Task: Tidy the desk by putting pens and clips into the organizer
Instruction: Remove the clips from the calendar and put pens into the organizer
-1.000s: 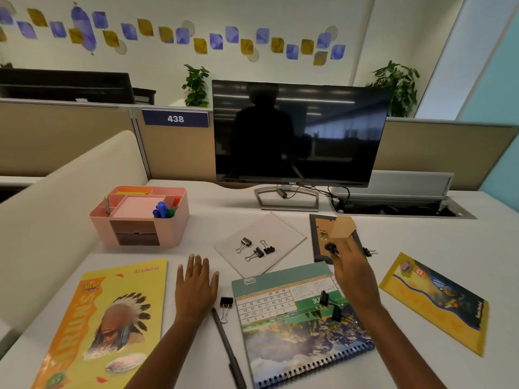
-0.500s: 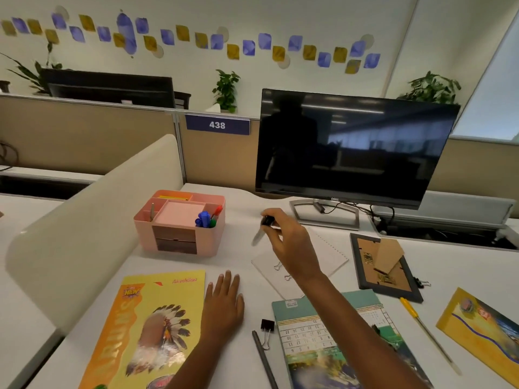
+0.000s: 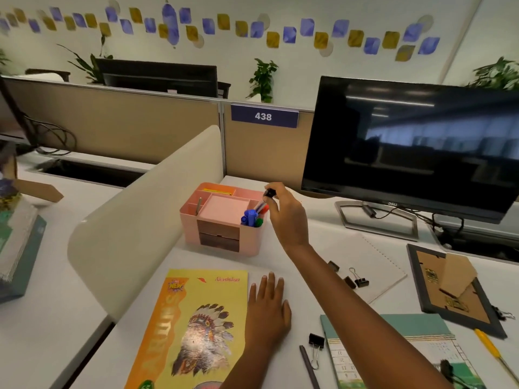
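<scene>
The right hand [image 3: 286,217] hangs over the right rear corner of the pink organizer [image 3: 250,240]. Its grip pinches a black binder clip [image 3: 270,193] just above the markers [image 3: 252,216]. The left hand [image 3: 268,307] lies flat on the desk [image 3: 320,217], grip wide, beside a yellow magazine [image 3: 196,318]. A second binder clip [image 3: 316,341] and a grey pen [image 3: 309,366] lie near it.

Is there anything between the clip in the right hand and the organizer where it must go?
Nothing visible blocks it. The right hand pinches the black clip just above the right side of the pink organizer. Only the markers stand close below, filling the front right compartment.
</scene>
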Demonstrator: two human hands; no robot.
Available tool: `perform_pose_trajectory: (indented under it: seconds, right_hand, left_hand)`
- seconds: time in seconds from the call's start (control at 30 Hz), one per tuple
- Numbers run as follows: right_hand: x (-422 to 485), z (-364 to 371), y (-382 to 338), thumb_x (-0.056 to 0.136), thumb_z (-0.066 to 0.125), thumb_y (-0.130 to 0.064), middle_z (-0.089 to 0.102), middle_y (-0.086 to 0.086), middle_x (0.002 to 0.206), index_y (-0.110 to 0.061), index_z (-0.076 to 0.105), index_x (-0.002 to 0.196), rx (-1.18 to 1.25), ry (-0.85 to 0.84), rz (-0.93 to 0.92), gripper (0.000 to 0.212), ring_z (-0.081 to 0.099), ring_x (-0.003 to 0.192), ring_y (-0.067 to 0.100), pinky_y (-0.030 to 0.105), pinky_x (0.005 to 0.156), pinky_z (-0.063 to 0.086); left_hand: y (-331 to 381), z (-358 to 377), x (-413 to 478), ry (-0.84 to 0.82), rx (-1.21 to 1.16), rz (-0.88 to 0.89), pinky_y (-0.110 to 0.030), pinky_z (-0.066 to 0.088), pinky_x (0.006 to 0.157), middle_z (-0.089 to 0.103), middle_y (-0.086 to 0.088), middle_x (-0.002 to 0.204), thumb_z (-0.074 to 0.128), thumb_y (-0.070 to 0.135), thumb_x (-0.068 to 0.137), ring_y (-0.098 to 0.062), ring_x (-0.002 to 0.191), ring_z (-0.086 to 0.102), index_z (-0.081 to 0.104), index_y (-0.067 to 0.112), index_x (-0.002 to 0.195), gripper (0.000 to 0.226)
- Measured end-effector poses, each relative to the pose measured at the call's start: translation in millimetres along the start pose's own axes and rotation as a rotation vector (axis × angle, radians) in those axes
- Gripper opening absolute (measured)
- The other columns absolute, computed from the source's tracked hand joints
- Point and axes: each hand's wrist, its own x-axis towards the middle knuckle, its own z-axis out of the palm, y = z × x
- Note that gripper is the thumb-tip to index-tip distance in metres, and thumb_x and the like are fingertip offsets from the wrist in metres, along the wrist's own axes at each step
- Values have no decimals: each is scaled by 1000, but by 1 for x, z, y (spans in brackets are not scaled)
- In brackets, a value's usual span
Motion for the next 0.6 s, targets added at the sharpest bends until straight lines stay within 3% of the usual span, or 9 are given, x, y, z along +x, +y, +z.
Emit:
perform_pose_trajectory:
  seconds: [0.13,0.27,0.4,0.6]
  right_hand:
    - [-3,14,8,95,40,-16,61,13,121,-7,51,123,-26,-163,145,31,60,106,27,30,90,49]
    - [-13,23,7,98,30,-24,29,7,150,-14,27,140,1,-358,177,43,34,134,24,34,105,37]
    - [-19,31,9,96,31,-35,5,2,156,-14,13,144,-113,-489,130,55,17,142,21,34,106,36]
    - [-8,28,5,97,29,-36,-5,4,156,-14,3,144,-287,-692,0,59,-2,144,21,44,116,12]
  left_hand:
    - [-1,6,1,16,12,-3,-32,5,108,67,-6,117,37,35,76,-22,107,65,67,17,111,49]
    - [-2,10,3,68,-1,2,-34,5,108,67,-6,118,37,34,77,-22,108,64,59,17,117,49]
    - [-2,10,3,108,-32,6,-37,15,107,67,-7,117,36,34,77,-22,107,64,43,17,119,46]
    - [-2,12,4,133,-55,12,-33,4,109,66,-8,119,37,33,77,-24,109,63,45,16,120,47]
